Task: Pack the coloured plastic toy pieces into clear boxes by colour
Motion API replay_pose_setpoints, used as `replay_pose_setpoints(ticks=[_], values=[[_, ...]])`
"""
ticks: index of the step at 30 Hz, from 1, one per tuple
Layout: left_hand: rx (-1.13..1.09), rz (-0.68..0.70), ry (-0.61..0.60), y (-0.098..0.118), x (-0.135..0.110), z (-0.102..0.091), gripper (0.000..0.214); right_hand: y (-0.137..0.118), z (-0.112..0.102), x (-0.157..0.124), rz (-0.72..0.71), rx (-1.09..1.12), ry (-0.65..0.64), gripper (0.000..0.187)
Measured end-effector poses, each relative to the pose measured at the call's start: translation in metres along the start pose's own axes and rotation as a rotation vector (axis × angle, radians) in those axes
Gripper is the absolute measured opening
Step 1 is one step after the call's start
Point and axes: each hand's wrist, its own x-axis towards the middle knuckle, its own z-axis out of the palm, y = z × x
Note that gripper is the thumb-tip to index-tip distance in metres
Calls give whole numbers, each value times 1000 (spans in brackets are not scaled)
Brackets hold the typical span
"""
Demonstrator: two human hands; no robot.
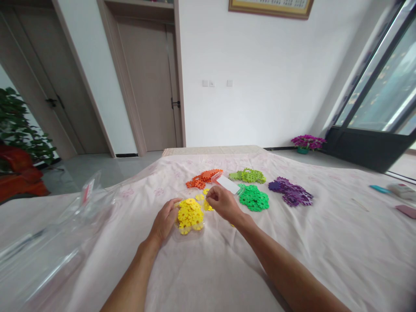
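Observation:
A clear plastic box stands on the cloth, heaped with yellow snowflake discs. My left hand grips the left side of this box, its fingers curled along the wall. Just right of the box, my right hand is closed in a pinch above a few loose yellow discs. Whatever sits between its fingertips is too small or hidden to make out. Behind that hand lies a clear lid with a white label. A green pile of discs is right of the right hand.
Orange discs, light green discs and purple discs lie in piles farther back on the pale cloth. Clear plastic bags spread over the left side. A blue item and a dark red item lie far right.

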Motion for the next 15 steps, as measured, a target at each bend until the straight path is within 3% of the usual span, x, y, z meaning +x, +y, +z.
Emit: replay_pose_setpoints(ticks=[6, 10, 15], values=[[-13, -2, 5, 0, 0, 0, 43, -1, 5, -1, 6, 150, 116, 3], [-23, 4, -5, -1, 0, 0, 42, -2, 14, -2, -9, 268, -45, 11], [4, 12, -2, -3, 1, 0, 41, 8, 6, -3, -116, -156, -86, 16]])
